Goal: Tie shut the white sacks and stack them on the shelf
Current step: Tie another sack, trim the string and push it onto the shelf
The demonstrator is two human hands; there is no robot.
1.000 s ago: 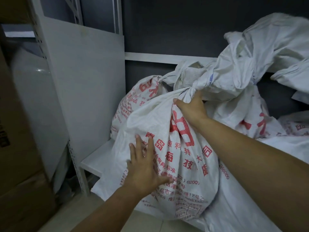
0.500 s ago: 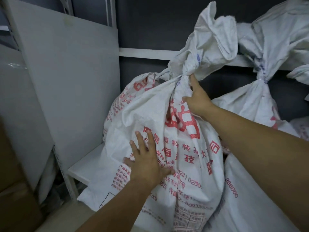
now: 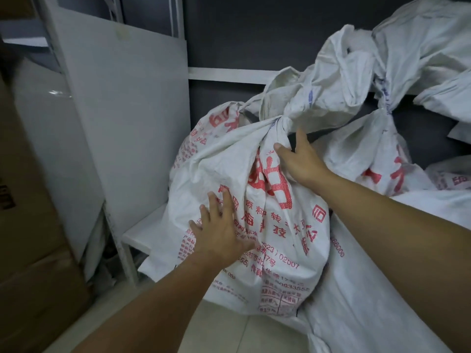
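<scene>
A full white sack (image 3: pixel 254 194) with red print leans on the low white shelf (image 3: pixel 142 231), its neck tied in a knot (image 3: pixel 280 121). My left hand (image 3: pixel 219 235) lies flat on the sack's front, fingers spread. My right hand (image 3: pixel 298 159) rests on the sack's shoulder just under the knot, thumb on the front, fingers reaching up behind a fold. Behind it sits another printed sack (image 3: pixel 219 123). To the right stands a tied sack (image 3: pixel 377 154). A further sack (image 3: pixel 369 289) lies at the lower right.
A white side panel (image 3: pixel 122 110) closes the shelf on the left, and a white rail (image 3: pixel 229 72) crosses the dark back wall. More white sacks (image 3: pixel 433 47) fill the upper right. Cardboard boxes (image 3: pixel 30 225) stand at the far left. Pale floor tiles (image 3: pixel 216 332) show below.
The front sack's loose top, upright half a second ago, has flopped down to the right. My right hand has let go of the neck and now rests below the knot. My left hand stays flat.
</scene>
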